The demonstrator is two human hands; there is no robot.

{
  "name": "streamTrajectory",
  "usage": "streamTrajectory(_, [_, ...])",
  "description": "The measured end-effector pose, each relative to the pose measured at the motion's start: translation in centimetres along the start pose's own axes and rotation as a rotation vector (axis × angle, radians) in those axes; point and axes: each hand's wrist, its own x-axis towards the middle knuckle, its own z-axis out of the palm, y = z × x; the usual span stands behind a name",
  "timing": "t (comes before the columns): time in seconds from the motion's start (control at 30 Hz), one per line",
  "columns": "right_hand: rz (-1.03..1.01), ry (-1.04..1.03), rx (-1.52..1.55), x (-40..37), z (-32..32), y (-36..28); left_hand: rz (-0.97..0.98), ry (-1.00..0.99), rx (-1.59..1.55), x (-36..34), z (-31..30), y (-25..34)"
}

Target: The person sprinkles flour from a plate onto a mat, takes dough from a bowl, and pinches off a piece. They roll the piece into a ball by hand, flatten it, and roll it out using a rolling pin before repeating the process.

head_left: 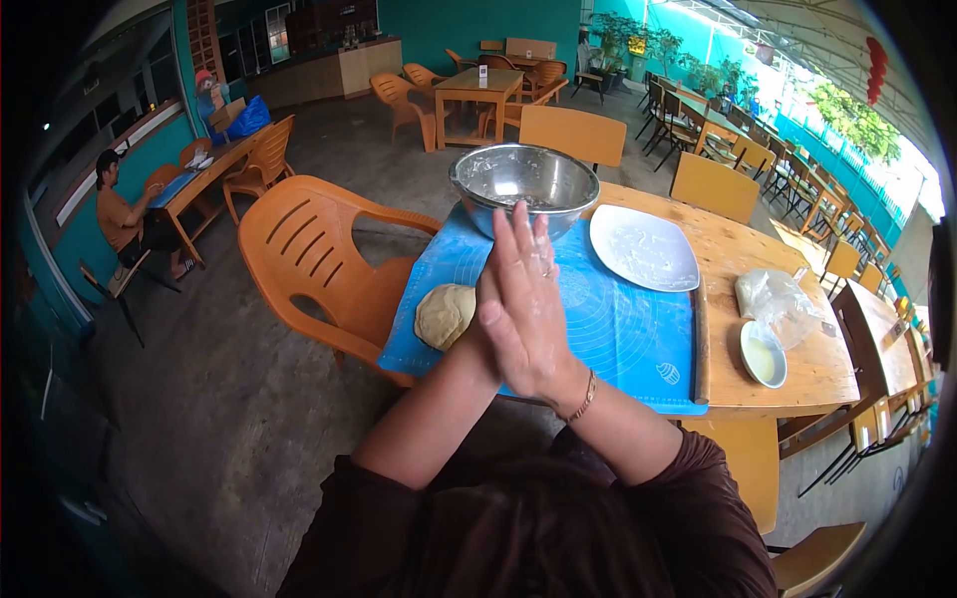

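presses left hand (485,285) and right hand (535,319) palm to palm above a blue mat (618,349), with fingers straight and gripping nothing, perhaps to shed white powder (540,244); has dough (446,316) on the mat's left side, probably to avoid sticking to the bench (827,369).

Teal walls (478,28) stand round a dark, scuffed floor (229,429); a wood counter (370,70) stands at the back left, near a window (276,36). An orange chair (371,307) with a slotted back sits close by. Rows of tables (711,119) and chairs (843,259) run down the right under a pale roof (842,25), where daylight comes in past plants (665,46)
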Motion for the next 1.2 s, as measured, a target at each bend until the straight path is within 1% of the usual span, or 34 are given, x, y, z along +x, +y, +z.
streamTrajectory(0.07, [0.074,0.064,-0.007,0.4,0.6,2.9,0.003,-0.256,-0.236,-0.1,0.9,-0.3])
streamTrajectory(0.1, [0.073,0.063,-0.004,0.3,0.4,3.8,-0.011,-0.217,-0.140,-0.8,1.9,-0.6])
streamTrajectory(0.17, [-0.023,0.011,-0.127,0.1,0.0,5.1,-0.010,-0.152,-0.124,-0.9,2.7,-0.7])
streamTrajectory(0.2, [0.133,0.003,0.030,-0.4,-0.4,1.4,-0.084,-0.044,-0.109,-0.1,2.0,-0.6])
streamTrajectory(0.23, [-0.021,0.011,0.060,-1.5,0.1,0.0,-0.158,0.067,-0.096,0.7,0.9,-0.7])
streamTrajectory(0.27, [-0.021,0.039,-0.009,-1.2,-0.2,-0.5,-0.058,0.014,-0.075,0.3,-0.2,-1.2])
streamTrajectory(0.3, [-0.019,0.056,-0.041,-0.6,-0.2,0.2,-0.063,0.017,-0.074,0.0,0.4,-1.0])
streamTrajectory(0.33, [-0.015,0.073,-0.073,0.0,-0.3,0.9,-0.083,-0.097,-0.142,-0.4,1.6,-0.5])
streamTrajectory(0.37, [0.081,0.096,-0.242,0.7,-0.3,3.8,-0.098,-0.213,-0.210,-0.5,2.4,-0.1])
streamTrajectory(0.4, [0.181,0.119,-0.411,1.4,-0.9,4.7,-0.127,-0.152,-0.227,-1.0,2.9,-0.2])
streamTrajectory(0.43, [0.183,0.123,-0.413,1.3,-1.5,5.2,-0.130,-0.156,-0.227,-1.4,3.3,-0.1])
streamTrajectory(0.5, [0.220,0.036,-0.409,1.2,-3.0,5.7,-0.351,-0.031,-0.124,-2.3,4.0,0.6])
streamTrajectory(0.53, [0.223,0.069,-0.301,1.1,-3.6,6.7,-0.419,0.070,-0.182,-2.2,3.2,0.4])
streamTrajectory(0.57, [0.221,0.066,-0.303,1.0,-4.7,7.2,-0.417,0.070,-0.186,-2.1,2.7,0.7])
streamTrajectory(0.63, [0.573,0.043,0.507,0.8,-7.2,7.3,-0.490,0.144,-0.212,-1.7,1.7,1.8])
streamTrajectory(0.67, [0.572,0.040,0.676,0.2,-8.1,6.5,-0.478,0.083,-0.209,-1.7,1.3,2.4])
streamTrajectory(0.7, [0.573,0.043,0.674,-0.4,-8.5,5.9,-0.481,0.080,-0.209,-1.6,1.1,2.9])
streamTrajectory(0.77, [0.432,-0.245,0.682,-1.6,-9.1,5.0,-0.399,-0.193,-0.098,-1.6,1.0,3.5])
streamTrajectory(0.8, [0.435,-0.244,0.681,-2.2,-9.1,4.5,-0.402,-0.194,-0.101,-1.7,1.3,3.9])
streamTrajectory(0.87, [0.244,-0.159,0.513,-2.9,-8.7,3.5,-0.430,-0.253,0.045,-1.8,2.0,4.5])
streamTrajectory(0.9, [0.245,-0.161,0.514,-3.2,-8.5,3.2,-0.430,-0.250,0.044,-1.8,1.9,4.6])
streamTrajectory(0.97, [0.045,-0.053,0.148,-3.6,-8.1,2.7,-0.418,-0.216,0.222,-1.7,1.5,4.5])
streamTrajectory(1.0, [0.000,-0.057,0.137,-3.9,-7.9,3.0,-0.417,-0.213,0.222,-1.6,1.1,4.4])
streamTrajectory(1.03, [0.000,-0.060,0.139,-4.2,-7.6,3.2,-0.439,-0.221,0.107,-1.5,0.5,4.2])
streamTrajectory(1.07, [0.005,-0.057,0.208,-4.6,-7.3,3.4,-0.459,-0.229,-0.009,-1.5,0.1,4.0])
streamTrajectory(1.1, [0.005,-0.059,0.244,-4.8,-7.2,3.4,-0.455,-0.224,-0.010,-1.4,0.0,3.9])
streamTrajectory(1.13, [0.005,-0.060,0.280,-5.1,-7.1,3.3,-0.396,-0.256,-0.016,-1.3,0.0,3.8])
streamTrajectory(1.17, [0.086,-0.062,0.336,-5.3,-7.1,3.3,-0.336,-0.287,-0.021,-1.2,-0.1,3.7])
streamTrajectory(1.2, [0.168,-0.064,0.390,-5.4,-7.1,3.1,-0.329,-0.283,-0.021,-1.3,-0.5,3.6])
